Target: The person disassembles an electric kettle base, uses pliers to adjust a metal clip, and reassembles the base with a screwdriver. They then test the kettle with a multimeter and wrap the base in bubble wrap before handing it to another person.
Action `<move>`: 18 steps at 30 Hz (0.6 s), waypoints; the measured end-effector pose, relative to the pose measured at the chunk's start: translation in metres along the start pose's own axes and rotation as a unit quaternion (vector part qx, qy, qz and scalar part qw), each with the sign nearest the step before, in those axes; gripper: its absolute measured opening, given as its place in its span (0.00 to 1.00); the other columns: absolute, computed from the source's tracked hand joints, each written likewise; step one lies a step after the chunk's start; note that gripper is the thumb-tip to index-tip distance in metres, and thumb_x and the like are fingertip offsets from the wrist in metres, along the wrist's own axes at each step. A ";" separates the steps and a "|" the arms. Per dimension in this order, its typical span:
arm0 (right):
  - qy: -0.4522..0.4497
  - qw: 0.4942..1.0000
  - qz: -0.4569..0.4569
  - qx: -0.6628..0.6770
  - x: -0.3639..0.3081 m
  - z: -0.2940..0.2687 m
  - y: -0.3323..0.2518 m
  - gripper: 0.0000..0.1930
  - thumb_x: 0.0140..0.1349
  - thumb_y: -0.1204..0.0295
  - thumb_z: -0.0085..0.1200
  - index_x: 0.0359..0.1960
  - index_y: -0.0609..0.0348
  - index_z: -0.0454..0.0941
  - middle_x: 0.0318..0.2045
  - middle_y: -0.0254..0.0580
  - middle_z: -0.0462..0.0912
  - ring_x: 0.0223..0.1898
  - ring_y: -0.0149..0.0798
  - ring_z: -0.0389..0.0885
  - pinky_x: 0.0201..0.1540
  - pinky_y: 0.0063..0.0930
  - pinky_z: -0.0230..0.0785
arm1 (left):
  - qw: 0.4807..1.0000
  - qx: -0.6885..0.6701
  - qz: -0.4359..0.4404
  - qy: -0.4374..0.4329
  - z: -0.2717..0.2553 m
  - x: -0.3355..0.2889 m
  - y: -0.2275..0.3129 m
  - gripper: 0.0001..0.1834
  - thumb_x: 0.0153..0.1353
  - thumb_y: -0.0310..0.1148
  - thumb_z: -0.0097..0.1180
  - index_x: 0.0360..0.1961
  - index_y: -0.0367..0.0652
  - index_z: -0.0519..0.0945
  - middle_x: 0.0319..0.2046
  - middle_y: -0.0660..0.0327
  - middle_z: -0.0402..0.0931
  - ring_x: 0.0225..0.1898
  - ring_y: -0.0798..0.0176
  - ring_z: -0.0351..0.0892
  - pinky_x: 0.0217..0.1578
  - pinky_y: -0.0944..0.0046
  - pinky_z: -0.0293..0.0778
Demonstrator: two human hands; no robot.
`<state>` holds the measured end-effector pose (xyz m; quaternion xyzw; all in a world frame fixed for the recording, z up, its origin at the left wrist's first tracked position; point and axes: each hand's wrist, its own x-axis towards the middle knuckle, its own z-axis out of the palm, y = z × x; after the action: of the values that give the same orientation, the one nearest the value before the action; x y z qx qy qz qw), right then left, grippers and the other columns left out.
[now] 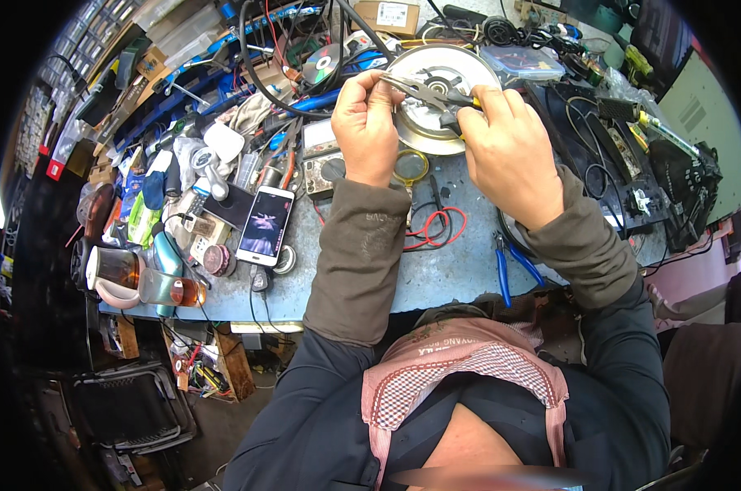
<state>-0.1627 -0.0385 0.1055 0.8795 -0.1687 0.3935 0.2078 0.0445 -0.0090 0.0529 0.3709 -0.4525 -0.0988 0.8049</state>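
Needle-nose pliers (424, 92) with black and yellow handles are gripped in my right hand (510, 151), their jaws pointing left. My left hand (367, 135) is closed in a pinch at the jaw tips; whatever lies between its fingers is too small to name. Just behind and below the pliers is a round, pale metal part (430, 144) with a hub at its centre, partly covered by my right hand and the tool. Beside my left wrist stands an analog multimeter (317, 169). A yellow-rimmed magnifier (411, 166) lies between my forearms.
Blue-handled cutters (503, 274) and red and black test leads (444, 237) lie on the blue bench (346, 295). A lit phone (266, 225) leans at left, near a glass teapot (115, 266) and cup (170, 288). Tools and cables crowd the back and right.
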 end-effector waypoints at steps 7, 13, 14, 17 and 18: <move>-0.016 1.000 0.005 0.020 0.005 0.005 0.008 0.09 0.54 0.76 0.65 0.37 0.55 0.83 0.42 0.42 0.82 0.41 0.48 0.85 0.37 0.40 0.82 | 1.000 -0.007 -0.010 0.006 -0.002 0.000 -0.002 0.07 0.82 0.29 0.62 0.53 0.36 0.85 0.36 0.63 0.89 0.36 0.73 0.84 0.41 0.72 0.79; -0.035 0.998 0.018 0.040 0.005 0.008 0.015 0.09 0.54 0.76 0.64 0.38 0.55 0.84 0.42 0.43 0.81 0.41 0.49 0.86 0.37 0.42 0.82 | 1.000 -0.010 -0.023 0.006 0.000 0.000 0.000 0.05 0.82 0.25 0.59 0.53 0.38 0.84 0.36 0.65 0.85 0.36 0.75 0.82 0.39 0.73 0.78; -0.037 0.998 0.021 0.041 0.005 0.008 0.015 0.09 0.55 0.76 0.64 0.38 0.55 0.84 0.42 0.43 0.81 0.42 0.50 0.86 0.38 0.43 0.82 | 1.000 -0.007 -0.021 0.005 0.000 0.001 0.000 0.05 0.82 0.25 0.59 0.53 0.38 0.84 0.36 0.65 0.85 0.36 0.75 0.82 0.39 0.73 0.78; 0.012 1.000 0.002 0.005 0.009 -0.008 0.009 0.09 0.56 0.77 0.63 0.39 0.56 0.83 0.44 0.44 0.81 0.44 0.51 0.85 0.42 0.47 0.80 | 1.000 0.002 -0.014 -0.003 -0.002 0.003 0.001 0.04 0.82 0.25 0.59 0.52 0.38 0.83 0.36 0.65 0.85 0.37 0.75 0.82 0.39 0.73 0.78; 0.005 0.999 0.010 0.052 0.006 -0.015 0.006 0.09 0.56 0.78 0.63 0.39 0.57 0.83 0.44 0.45 0.81 0.45 0.53 0.85 0.44 0.48 0.79 | 1.000 0.003 -0.013 -0.006 -0.004 0.002 0.002 0.04 0.82 0.25 0.59 0.52 0.38 0.83 0.37 0.65 0.85 0.37 0.75 0.82 0.40 0.73 0.79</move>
<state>-0.1708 -0.0370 0.1210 0.8853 -0.1559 0.4082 0.1590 0.0489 -0.0071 0.0543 0.3789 -0.4528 -0.1104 0.7995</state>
